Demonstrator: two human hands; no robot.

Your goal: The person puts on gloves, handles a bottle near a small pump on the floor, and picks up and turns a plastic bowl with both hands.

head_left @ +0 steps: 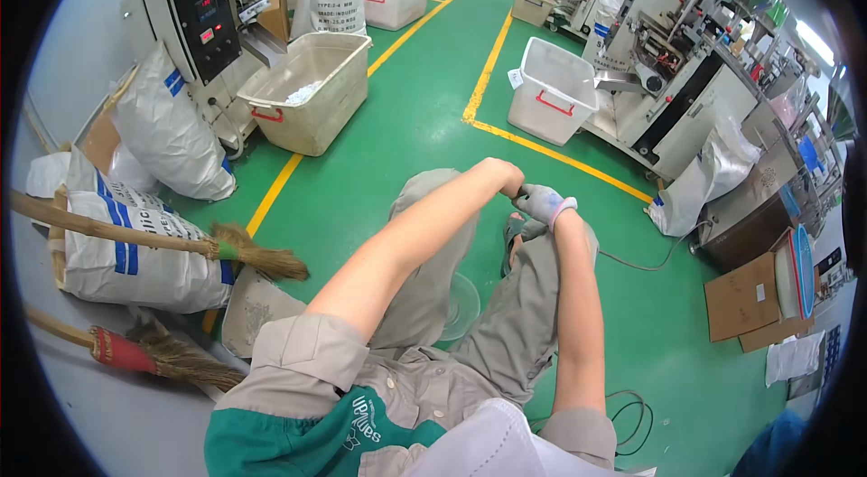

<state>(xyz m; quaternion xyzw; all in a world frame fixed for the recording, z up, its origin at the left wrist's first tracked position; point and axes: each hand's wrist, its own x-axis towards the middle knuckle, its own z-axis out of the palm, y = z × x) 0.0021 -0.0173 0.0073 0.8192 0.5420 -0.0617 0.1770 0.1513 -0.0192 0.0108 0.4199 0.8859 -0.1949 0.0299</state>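
Note:
My hands meet over my right knee, between my spread legs in grey trousers (pixel 519 314). Bare and bent down at the wrist, my left hand (pixel 506 175) has its fingers curled and mostly hidden. My right hand (pixel 542 204) wears a pale glove with bluish stains and is closed right beside the left. A small dark spot shows between the two hands; what they hold, if anything, cannot be made out. Under me a round, translucent greenish stool (pixel 462 305) shows in part. Below the hands, one foot in a dark sandal (pixel 511 238) rests on the floor.
To the left stand a dirty white bin (pixel 330 111) with some white grains, stacked white sacks (pixel 135 251), two straw brooms (pixel 257 251) and a dustpan (pixel 257 310). On the right are another bin (pixel 551 88), machines (pixel 695 98), a cardboard box (pixel 745 296) and cables (pixel 650 267) on the floor.

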